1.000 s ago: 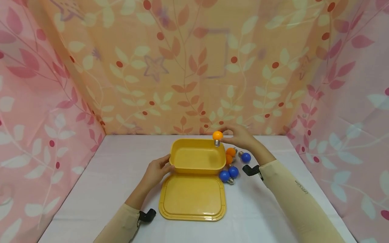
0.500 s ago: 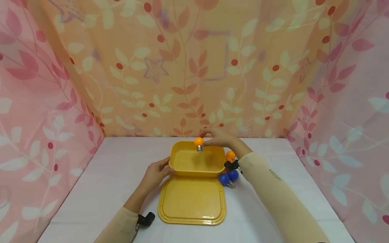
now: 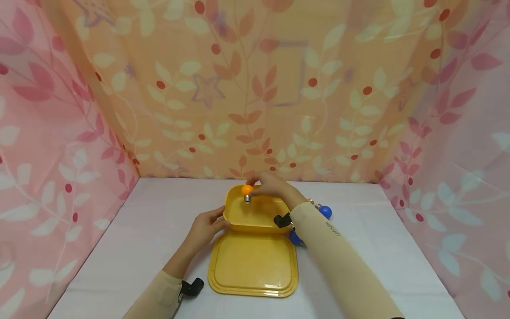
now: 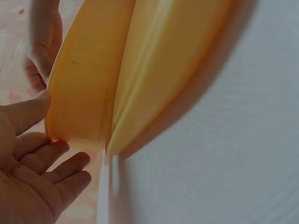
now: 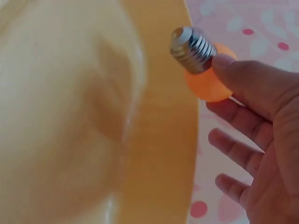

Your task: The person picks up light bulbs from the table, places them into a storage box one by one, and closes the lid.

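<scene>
With thumb and fingertips my right hand pinches an orange light bulb by its round globe. The bulb hangs over the left part of a yellow plastic box, its silver screw base pointing down. In the right wrist view, the bulb is held between thumb and index finger, the other fingers spread. My left hand rests against the box's left end. The left wrist view shows its thumb and fingertips touching the outer wall of the box, fingers loosely extended. The inside of the box is partly hidden by my right hand.
A flat yellow lid lies in front of the box. To the right are a blue bulb, another blue bulb partly behind my sleeve, and a sliver of an orange bulb. A floral cloth hangs behind the white table.
My right hand has carried the orange bulb leftward and slightly down, from the box's right rim to over its left part. The left hand stays at the box's left end.
</scene>
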A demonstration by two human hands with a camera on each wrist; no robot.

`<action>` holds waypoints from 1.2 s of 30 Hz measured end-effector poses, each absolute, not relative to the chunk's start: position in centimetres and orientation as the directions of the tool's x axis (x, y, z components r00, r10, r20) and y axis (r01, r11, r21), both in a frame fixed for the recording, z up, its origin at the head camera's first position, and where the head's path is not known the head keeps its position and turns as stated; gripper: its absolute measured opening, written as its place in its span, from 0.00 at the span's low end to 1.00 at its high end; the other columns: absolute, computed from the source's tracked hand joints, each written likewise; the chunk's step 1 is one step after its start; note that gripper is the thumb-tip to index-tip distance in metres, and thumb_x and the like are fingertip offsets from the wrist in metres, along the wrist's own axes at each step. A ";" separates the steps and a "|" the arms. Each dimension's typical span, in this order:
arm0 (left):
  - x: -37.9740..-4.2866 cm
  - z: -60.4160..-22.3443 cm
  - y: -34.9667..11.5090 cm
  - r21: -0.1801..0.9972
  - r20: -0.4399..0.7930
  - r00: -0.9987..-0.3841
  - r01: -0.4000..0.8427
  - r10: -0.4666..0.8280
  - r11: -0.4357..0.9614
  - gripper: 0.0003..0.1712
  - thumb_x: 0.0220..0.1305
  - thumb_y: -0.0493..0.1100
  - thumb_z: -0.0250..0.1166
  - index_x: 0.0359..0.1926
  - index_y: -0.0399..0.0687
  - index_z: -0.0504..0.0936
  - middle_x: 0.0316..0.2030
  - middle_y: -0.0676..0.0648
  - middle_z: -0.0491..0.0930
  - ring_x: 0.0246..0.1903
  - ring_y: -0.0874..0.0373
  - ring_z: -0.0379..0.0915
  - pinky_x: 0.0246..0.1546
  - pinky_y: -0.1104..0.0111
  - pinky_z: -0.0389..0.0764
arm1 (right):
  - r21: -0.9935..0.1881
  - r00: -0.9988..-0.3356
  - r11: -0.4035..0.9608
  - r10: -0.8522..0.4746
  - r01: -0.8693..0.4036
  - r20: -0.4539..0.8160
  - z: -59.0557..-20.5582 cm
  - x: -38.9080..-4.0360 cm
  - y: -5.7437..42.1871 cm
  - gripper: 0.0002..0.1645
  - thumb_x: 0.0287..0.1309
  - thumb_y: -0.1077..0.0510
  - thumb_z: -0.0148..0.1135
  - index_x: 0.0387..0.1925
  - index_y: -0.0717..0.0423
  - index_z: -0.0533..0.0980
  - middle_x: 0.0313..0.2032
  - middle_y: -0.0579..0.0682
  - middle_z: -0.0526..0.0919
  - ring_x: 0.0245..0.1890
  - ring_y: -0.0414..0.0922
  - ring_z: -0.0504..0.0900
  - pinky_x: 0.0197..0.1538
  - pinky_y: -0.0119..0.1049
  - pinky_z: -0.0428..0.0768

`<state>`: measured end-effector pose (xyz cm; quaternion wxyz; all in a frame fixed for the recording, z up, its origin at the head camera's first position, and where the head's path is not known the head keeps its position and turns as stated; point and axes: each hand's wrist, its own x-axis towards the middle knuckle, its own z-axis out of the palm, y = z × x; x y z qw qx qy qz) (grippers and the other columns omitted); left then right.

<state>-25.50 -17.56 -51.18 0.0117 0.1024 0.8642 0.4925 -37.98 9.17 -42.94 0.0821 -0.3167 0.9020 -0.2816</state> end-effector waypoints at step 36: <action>-25.7 -51.1 -17.8 0.836 0.110 -0.975 0.195 0.192 0.513 0.35 0.66 0.49 0.72 0.72 0.51 0.74 0.66 0.46 0.77 0.67 0.46 0.72 0.66 0.48 0.74 | -0.431 -0.888 0.796 -0.458 -0.424 0.028 -46.6 -38.0 4.9 0.24 0.57 0.43 0.76 0.51 0.49 0.86 0.49 0.44 0.88 0.53 0.46 0.80 0.68 0.45 0.73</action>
